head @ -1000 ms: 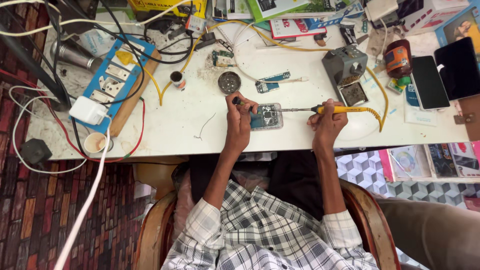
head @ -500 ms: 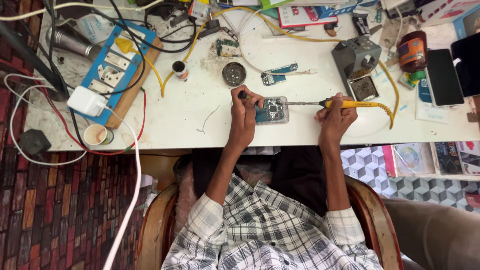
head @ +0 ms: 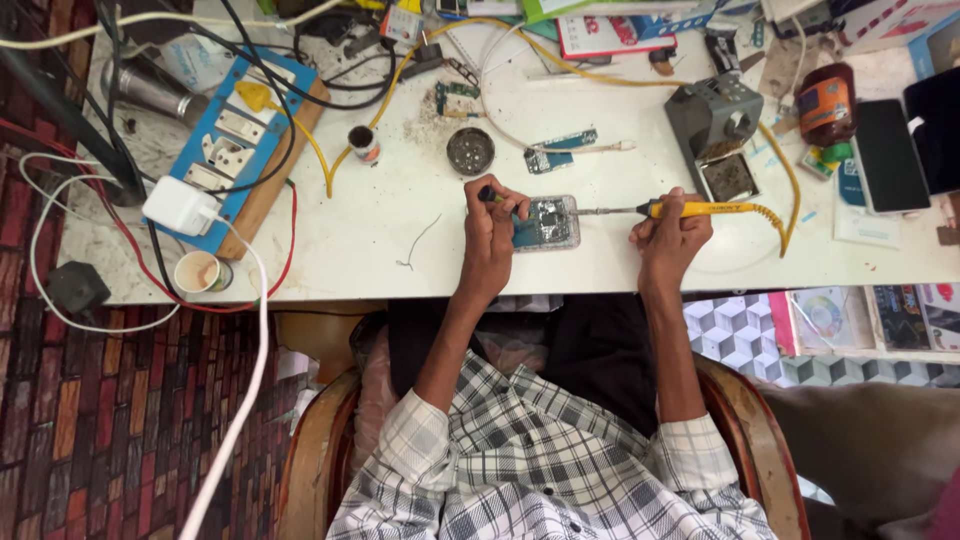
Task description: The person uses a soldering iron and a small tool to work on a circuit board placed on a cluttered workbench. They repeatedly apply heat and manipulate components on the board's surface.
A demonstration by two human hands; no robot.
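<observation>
Head camera looks straight down on a white workbench (head: 420, 240). The right hand (head: 672, 232) is clenched around the yellow handle of a soldering iron (head: 700, 209), whose metal tip reaches left to an opened phone (head: 546, 222) lying flat near the bench's front edge. The left hand (head: 492, 222) rests on the phone's left end, fingers pinching a small dark-tipped tool (head: 487, 194). Behind the phone sit a round tin (head: 470, 151) and a small circuit board (head: 562, 152); a grey soldering stand (head: 716, 120) is to the right, a blue switchboard (head: 235, 140) far left
</observation>
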